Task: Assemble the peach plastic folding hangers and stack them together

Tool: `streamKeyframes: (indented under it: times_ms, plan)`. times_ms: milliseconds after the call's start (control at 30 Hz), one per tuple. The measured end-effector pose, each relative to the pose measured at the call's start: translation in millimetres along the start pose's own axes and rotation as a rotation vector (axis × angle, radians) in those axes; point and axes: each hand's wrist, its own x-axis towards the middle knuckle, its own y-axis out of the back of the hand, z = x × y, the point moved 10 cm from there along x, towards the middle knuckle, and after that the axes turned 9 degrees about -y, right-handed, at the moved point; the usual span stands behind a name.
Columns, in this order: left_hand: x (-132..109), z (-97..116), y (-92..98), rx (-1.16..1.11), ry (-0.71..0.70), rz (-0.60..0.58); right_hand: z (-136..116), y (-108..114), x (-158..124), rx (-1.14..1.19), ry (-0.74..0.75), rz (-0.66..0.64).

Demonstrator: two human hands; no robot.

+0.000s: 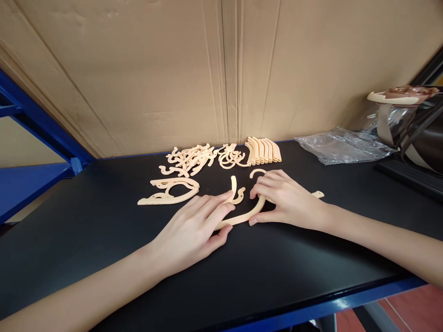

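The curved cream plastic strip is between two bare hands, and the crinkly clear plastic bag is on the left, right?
Not quite: the head view shows the crinkly clear plastic bag on the right. The curved cream plastic strip is indeed between the bare left hand and bare right hand.

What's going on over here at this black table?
A person's left hand and right hand are holding a cream curved piece over the black table. A cream frame with a round opening lies near the left hand. Behind are a loose pile of cream parts and a neat row of curved strips.
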Motion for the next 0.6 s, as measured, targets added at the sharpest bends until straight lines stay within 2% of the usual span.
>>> streamKeyframes:
  times_ms: [300,600]
  plan:
    - [-1,-4,-2.4,-0.036,0.028,-0.016,17,-4,0,0.035,-0.124,-0.059]
    - [2,1,-6.9,-0.029,-0.042,-0.062,16,-2,-1,0.058,-0.133,-0.028]
